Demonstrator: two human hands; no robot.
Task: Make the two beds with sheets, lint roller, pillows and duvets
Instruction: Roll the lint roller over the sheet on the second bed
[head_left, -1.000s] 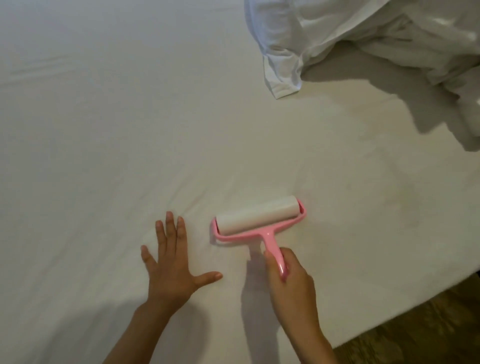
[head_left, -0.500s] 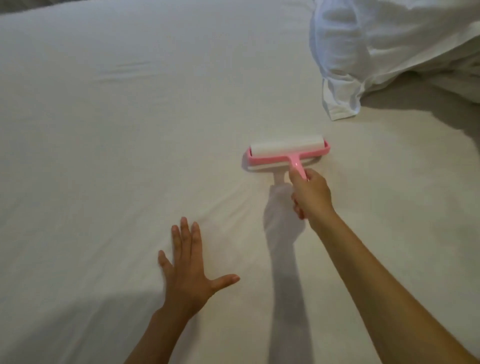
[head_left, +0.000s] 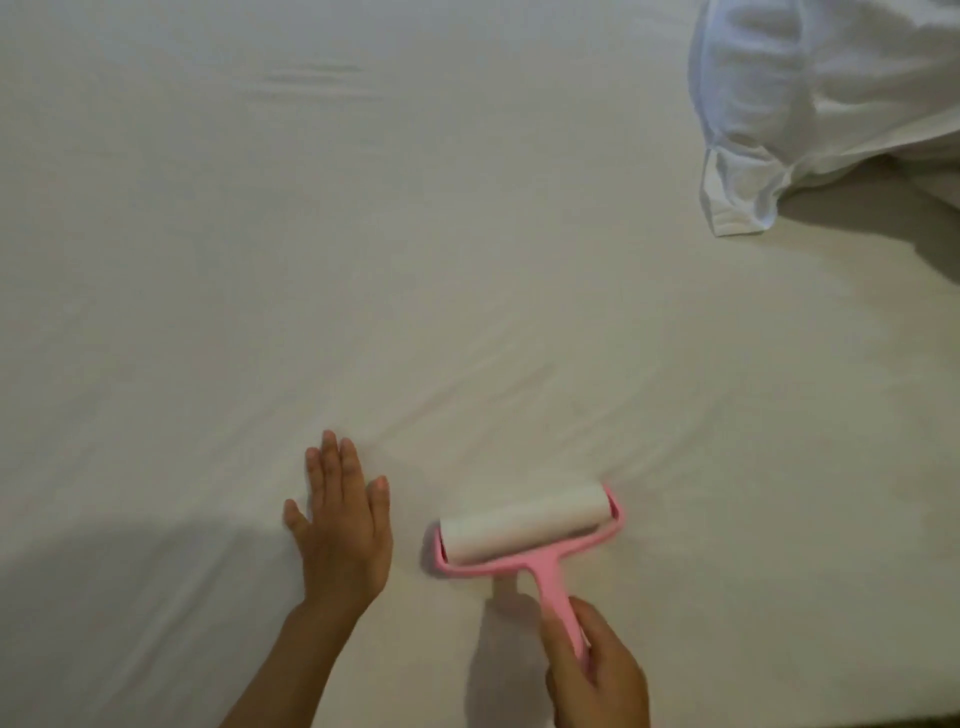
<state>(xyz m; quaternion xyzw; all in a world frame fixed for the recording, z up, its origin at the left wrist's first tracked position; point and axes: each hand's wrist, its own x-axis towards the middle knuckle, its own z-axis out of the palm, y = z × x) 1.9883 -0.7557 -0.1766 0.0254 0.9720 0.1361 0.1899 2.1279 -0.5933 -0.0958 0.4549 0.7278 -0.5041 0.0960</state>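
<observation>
Nearest, at the near right of the scene, the right hand (head_left: 597, 670) grasps the lower end of the lint roller (head_left: 524, 530), fingers curled round its pink stem. The tool is judged light: a rigid plastic frame and stem carrying a white paper roll, tacky on its face. The stem is the proper place to take hold, and the roll itself should not be fingered. The roll lies on the sheet (head_left: 363, 260), its axis tilted, the right end farther than the left.

Just to the left, apart from the roller, the left hand (head_left: 340, 535) rests flat on the sheet, fingers straight and close together, grasping nothing.

The sheet is off-white and looks soft and thin. Shallow creases run diagonally from beside the left hand toward the far right. It is likely to drag and bunch under a sticky roll unless pinned or kept taut. Farther out it lies mostly smooth, with a faint ripple toward the far left.

At the far right sits a bundle of white bedding (head_left: 831, 104). Whether it is pillow or duvet cannot be told.
</observation>
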